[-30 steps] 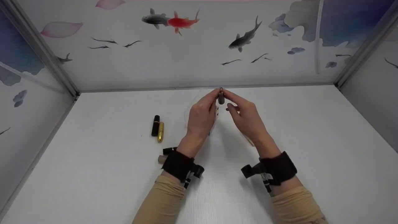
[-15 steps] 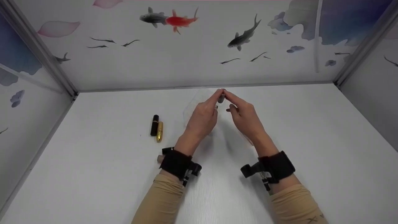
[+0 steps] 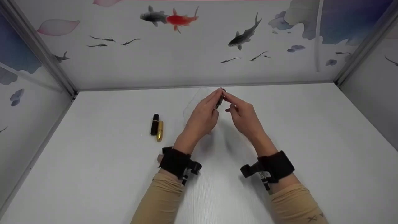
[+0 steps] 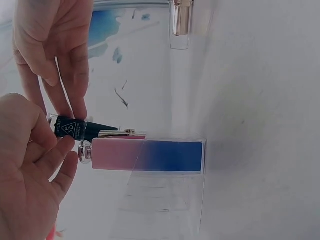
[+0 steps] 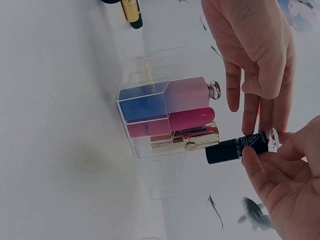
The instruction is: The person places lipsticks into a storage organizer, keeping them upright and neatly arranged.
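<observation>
Two hands in head view: left hand (image 3: 202, 119) and right hand (image 3: 247, 118) meet at fingertips round dark tube (image 3: 219, 100), near clear holder (image 3: 193, 105). Left wrist view: left fingers pinch tube by its clear end, pink-blue case (image 4: 122, 155) just beside. Right wrist view: right hand pinches too; dark end sits by gold-capped lipstick (image 5: 206, 140), outside slots, can't tell if touching. Looks like lining-up step; next probably calls for straight, gentle lowering.

The fingers of the left hand (image 3: 202, 116) and right hand (image 3: 245, 116) meet at a small dark tube (image 3: 219, 101); toward nine o'clock, black (image 3: 155, 124) and gold (image 3: 159, 131) tubes lie touching on the white surface (image 3: 77, 174).
</observation>
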`<action>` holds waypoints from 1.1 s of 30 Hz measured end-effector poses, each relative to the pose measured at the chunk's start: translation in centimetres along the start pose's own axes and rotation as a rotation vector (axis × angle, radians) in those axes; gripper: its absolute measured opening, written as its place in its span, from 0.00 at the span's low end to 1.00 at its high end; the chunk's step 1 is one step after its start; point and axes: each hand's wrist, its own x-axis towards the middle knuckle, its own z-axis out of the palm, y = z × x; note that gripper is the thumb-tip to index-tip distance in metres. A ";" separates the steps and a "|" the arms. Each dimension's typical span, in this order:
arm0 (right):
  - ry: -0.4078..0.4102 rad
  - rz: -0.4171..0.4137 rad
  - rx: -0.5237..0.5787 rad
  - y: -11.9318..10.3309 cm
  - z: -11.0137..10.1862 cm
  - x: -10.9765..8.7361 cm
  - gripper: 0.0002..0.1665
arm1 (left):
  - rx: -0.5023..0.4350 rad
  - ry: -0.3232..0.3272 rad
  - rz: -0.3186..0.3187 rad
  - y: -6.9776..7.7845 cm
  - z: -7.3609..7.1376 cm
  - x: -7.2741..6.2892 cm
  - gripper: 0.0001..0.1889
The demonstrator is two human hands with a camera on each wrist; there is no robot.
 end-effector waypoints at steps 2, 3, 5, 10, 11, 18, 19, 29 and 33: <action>-0.001 0.000 -0.010 0.1 0.1 0.0 0.31 | -0.008 -0.001 0.000 -0.1 0.1 0.0 0.32; -0.002 -0.001 -0.014 0.2 0.1 0.0 0.31 | -0.011 0.000 0.004 -0.1 0.1 0.0 0.32; -0.005 -0.006 -0.025 0.3 0.2 0.0 0.31 | -0.008 0.013 0.023 -0.2 0.2 0.1 0.32; -0.014 -0.012 -0.056 0.6 0.4 -0.1 0.32 | 0.000 0.010 0.041 -0.4 0.4 -0.1 0.32; -0.017 -0.009 -0.065 0.6 0.4 -0.1 0.32 | 0.003 0.003 0.033 -0.4 0.4 -0.1 0.32; -0.044 0.019 -0.093 0.6 0.6 -0.2 0.32 | -0.002 -0.059 -0.033 -0.5 0.5 0.0 0.32; -0.049 0.024 -0.094 0.6 0.6 -0.2 0.32 | 0.000 -0.063 -0.034 -0.5 0.6 0.0 0.32; -0.081 0.076 -0.111 0.6 0.8 -0.2 0.31 | 0.026 -0.061 -0.024 -0.8 0.9 -0.2 0.31; -0.085 0.080 -0.105 0.7 0.9 -0.2 0.31 | 0.039 -0.063 -0.028 -1.0 1.1 -0.3 0.31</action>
